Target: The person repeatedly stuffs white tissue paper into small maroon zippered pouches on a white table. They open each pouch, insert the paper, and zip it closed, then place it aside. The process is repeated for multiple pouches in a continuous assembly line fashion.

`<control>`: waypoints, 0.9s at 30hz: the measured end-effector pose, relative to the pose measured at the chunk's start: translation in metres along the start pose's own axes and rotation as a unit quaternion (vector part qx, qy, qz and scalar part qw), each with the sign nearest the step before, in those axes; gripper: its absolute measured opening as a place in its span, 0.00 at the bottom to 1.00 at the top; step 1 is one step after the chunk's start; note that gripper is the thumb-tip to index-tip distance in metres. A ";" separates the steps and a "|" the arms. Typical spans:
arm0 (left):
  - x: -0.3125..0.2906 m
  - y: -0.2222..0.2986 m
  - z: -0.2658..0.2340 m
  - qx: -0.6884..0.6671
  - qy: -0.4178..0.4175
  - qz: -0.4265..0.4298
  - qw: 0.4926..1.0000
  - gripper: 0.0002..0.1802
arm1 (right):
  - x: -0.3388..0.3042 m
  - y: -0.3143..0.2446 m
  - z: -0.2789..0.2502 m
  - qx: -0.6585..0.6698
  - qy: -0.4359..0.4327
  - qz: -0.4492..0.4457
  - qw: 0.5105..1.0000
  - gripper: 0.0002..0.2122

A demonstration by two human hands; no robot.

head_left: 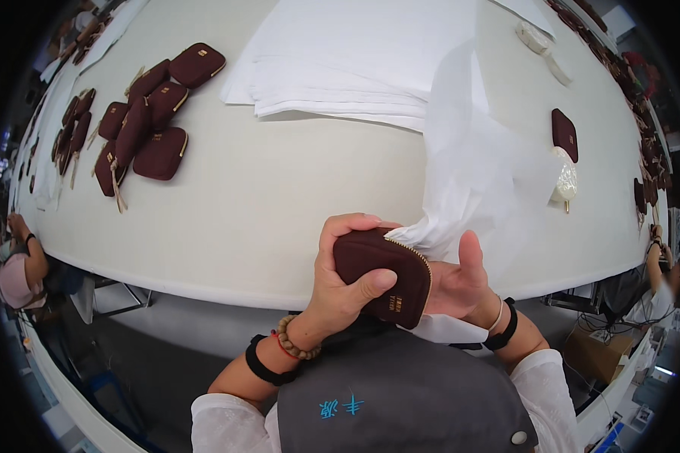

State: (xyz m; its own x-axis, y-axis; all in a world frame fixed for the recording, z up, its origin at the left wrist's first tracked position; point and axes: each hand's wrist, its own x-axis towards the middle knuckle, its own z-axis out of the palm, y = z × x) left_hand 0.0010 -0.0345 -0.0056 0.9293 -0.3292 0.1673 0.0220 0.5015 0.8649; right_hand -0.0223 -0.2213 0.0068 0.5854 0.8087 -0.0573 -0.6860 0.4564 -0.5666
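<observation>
Head view: left hand (340, 283) gripping a dark red zip pouch (381, 275), thumb across its front, above the near table (279, 226) edge; right hand (457, 283) half open behind the pouch, thumb raised, touching white tissue paper (468, 181) entering the open zip; further pouches (140, 124) heaped far left; paper stack (355, 68) beyond

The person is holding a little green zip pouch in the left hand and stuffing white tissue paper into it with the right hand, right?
Not quite. The head view shows the small zip pouch is dark maroon, not green. The left hand does hold it, and the right hand feeds in white tissue paper.
</observation>
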 end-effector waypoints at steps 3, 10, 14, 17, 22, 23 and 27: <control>0.005 0.017 0.002 0.228 0.023 -0.001 0.973 0.47 | 0.008 -0.006 0.004 -0.010 0.057 -0.043 0.997 0.49; -0.011 -0.003 -0.002 0.591 0.006 0.049 0.805 0.47 | 0.034 -0.012 -0.005 -0.102 0.148 -0.055 0.982 0.33; -0.012 -0.006 -0.006 0.672 -0.001 0.076 0.736 0.41 | 0.012 -0.015 0.021 -0.477 0.241 0.022 0.845 0.27; -0.014 -0.004 -0.001 0.720 -0.015 0.063 0.691 0.40 | 0.005 0.004 0.021 -0.642 0.280 -0.036 0.713 0.22; -0.017 0.008 0.006 0.737 -0.047 0.047 0.672 0.40 | 0.008 -0.020 0.019 -0.591 0.229 0.141 0.761 0.17; -0.017 0.010 0.004 0.727 -0.058 0.052 0.682 0.38 | 0.007 -0.021 0.016 -0.543 0.244 0.124 0.794 0.16; -0.013 0.022 0.002 0.675 -0.038 0.060 0.735 0.29 | 0.000 -0.009 -0.003 -0.285 0.293 0.021 0.913 0.12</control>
State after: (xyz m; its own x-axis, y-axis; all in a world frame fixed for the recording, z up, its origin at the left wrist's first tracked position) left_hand -0.0114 -0.0203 0.0122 0.8701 -0.4167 0.2631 -0.4919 -0.7021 0.5148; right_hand -0.0153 -0.2267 0.0096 0.8088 0.4081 -0.4235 -0.4748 0.0283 -0.8796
